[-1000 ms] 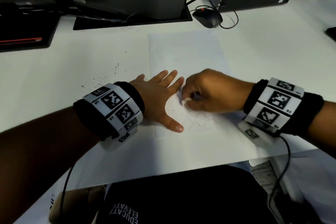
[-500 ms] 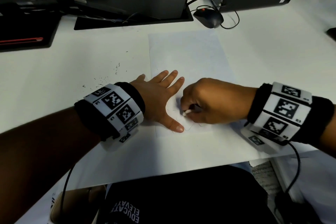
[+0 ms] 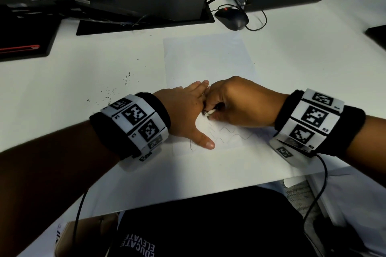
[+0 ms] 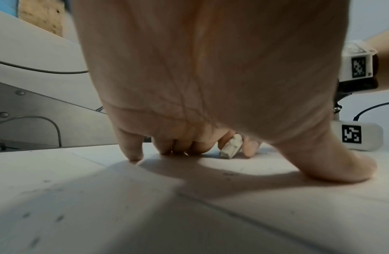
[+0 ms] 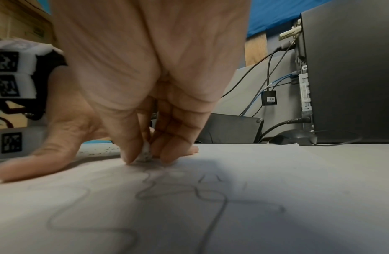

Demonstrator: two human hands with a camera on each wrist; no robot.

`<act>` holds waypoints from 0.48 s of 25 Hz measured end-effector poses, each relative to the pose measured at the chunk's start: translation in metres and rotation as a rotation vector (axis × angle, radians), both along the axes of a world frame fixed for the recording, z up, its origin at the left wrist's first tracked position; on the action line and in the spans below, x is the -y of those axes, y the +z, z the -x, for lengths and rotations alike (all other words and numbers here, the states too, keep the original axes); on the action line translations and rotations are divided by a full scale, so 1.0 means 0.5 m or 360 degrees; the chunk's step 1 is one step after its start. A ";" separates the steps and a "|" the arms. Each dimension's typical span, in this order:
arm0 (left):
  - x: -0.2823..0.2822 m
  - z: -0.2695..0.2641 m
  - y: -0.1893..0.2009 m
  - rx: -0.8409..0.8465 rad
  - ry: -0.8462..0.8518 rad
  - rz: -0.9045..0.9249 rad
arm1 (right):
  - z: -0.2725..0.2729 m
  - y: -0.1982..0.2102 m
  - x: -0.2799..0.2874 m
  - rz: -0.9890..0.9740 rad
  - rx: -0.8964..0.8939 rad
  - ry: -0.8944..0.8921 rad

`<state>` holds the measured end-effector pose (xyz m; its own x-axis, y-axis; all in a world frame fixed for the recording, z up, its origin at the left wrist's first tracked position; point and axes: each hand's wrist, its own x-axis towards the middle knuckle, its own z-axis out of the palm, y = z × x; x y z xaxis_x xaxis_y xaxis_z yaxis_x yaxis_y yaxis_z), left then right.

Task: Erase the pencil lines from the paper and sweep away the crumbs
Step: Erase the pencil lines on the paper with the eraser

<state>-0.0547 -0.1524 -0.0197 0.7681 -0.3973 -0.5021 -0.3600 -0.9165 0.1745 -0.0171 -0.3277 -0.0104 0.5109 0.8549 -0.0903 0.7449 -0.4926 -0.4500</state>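
Your left hand (image 3: pixel 183 110) lay flat on the paper (image 3: pixel 208 58), fingers straight and thumb spread toward you, its grip wide and holding nothing, only pressing the sheet down; your right hand (image 3: pixel 236 104) had its grip narrowed round a small white eraser (image 3: pixel 208 113), pinched between thumb and fingertips, its tip against the paper just beside your left hand; wavy pencil lines (image 3: pixel 229 133) ran across the sheet near your thumb and under your right wrist; the paper sat on the white tabletop (image 3: pixel 62 81); dark crumbs (image 3: pixel 117 92) were scattered on the tabletop to the left of the sheet, beyond your left wrist; a black mouse (image 3: pixel 231 17) rested at the far side.
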 end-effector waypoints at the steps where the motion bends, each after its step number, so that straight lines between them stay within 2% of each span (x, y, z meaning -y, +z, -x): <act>1: -0.001 0.001 0.001 -0.0012 -0.0001 -0.0013 | 0.004 0.000 -0.001 0.0014 -0.0003 0.0044; 4: 0.000 0.001 0.001 -0.0020 -0.0045 -0.0052 | 0.018 0.008 -0.001 0.0077 -0.0108 0.0218; 8: -0.009 -0.004 -0.014 0.0032 0.0002 0.0026 | -0.008 0.016 0.001 0.0124 0.0067 0.0038; 12: -0.007 -0.001 -0.013 0.0012 -0.0033 -0.0056 | 0.019 0.016 -0.003 0.0192 -0.0027 0.0184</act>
<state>-0.0540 -0.1488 -0.0264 0.7637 -0.3957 -0.5101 -0.3804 -0.9142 0.1395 -0.0268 -0.3262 -0.0023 0.4070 0.8904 -0.2036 0.7926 -0.4551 -0.4058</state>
